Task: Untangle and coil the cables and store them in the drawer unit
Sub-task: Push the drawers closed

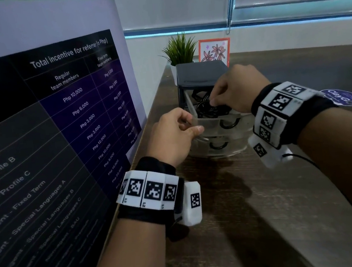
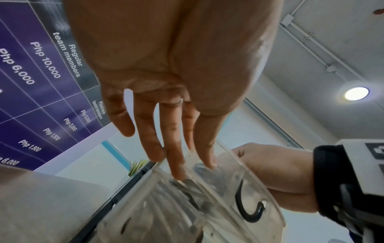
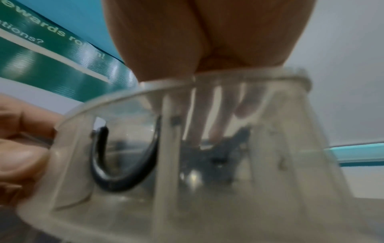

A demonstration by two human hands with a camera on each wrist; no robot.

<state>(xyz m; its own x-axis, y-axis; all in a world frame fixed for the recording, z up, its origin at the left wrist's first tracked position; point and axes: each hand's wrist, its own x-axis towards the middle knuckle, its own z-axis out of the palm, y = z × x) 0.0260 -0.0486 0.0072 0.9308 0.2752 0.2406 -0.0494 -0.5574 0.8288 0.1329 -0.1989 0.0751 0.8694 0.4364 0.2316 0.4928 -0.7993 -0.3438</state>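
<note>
1. Nearest the head camera, in the lower centre of the frame, the left hand [image 1: 174,133] pinches the front left corner of the pulled-out top drawer [image 1: 209,122] between thumb and curled fingers, steadying it.
2. Right of centre, the right hand [image 1: 237,88] reaches down into that drawer, fingertips bent onto the black cable coil [image 1: 208,106]. Whether it pinches a loop or only presses it down, I cannot tell.
3. The coil lies inside the open top drawer of the small drawer unit [image 1: 202,72], which stands on the brown wooden desk [image 1: 254,201] in the upper middle of the frame.
4. Handling, as I judge it: the cable is light, soft and springy, so loops may lift and catch under the dark lid. It is best taken across several loops at once, never by one strand.
5. The drawer looks like thin translucent plastic, light and easily slid; its black curved handle [image 1: 227,124] or a front corner is the sensible hold.
6. The left wrist view shows the left fingers [image 2: 176,148] lying fairly straight along the drawer wall, which the head view hides.
7. The right wrist view, blurred, shows right fingertips [image 3: 216,131] through the clear front, down among dark cable.
8. Only the head view shows the lower drawers [image 1: 217,146], a potted plant [image 1: 180,48] and a framed flower picture [image 1: 214,50].
</note>
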